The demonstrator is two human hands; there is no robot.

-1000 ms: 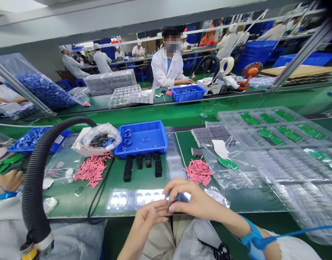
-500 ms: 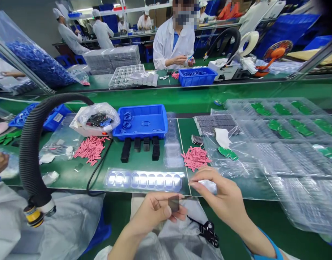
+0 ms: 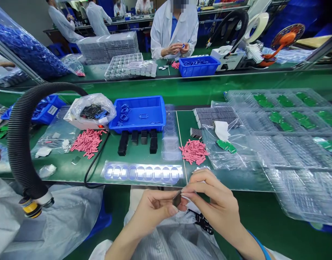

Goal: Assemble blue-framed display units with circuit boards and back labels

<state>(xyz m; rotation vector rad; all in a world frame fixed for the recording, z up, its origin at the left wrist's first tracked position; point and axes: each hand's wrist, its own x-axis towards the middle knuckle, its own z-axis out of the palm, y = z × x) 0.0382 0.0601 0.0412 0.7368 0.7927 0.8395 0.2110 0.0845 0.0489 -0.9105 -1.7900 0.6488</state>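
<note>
My left hand (image 3: 152, 209) pinches a small dark flat chip (image 3: 177, 198) between thumb and fingers, held in front of my lap below the table edge. My right hand (image 3: 213, 198) meets it from the right, its fingertips touching the chip's upper edge. Just beyond my hands a clear blister strip (image 3: 143, 173) with several oval pockets lies on the green table (image 3: 144, 159). A pile of pink strips (image 3: 194, 151) lies beyond my right hand.
A blue bin (image 3: 139, 113) stands behind several black blocks (image 3: 138, 140). A second pink pile (image 3: 86, 141) and a bagged box (image 3: 91, 110) lie left. A black ribbed hose (image 3: 18, 141) arcs at left. Clear trays with green parts (image 3: 285, 119) fill the right. A person in white (image 3: 174, 29) works opposite.
My hands have dropped from the table edge toward my lap. My right hand let go, lifted away, then returned to touch the chip that my left hand keeps holding. The view tilted down.
</note>
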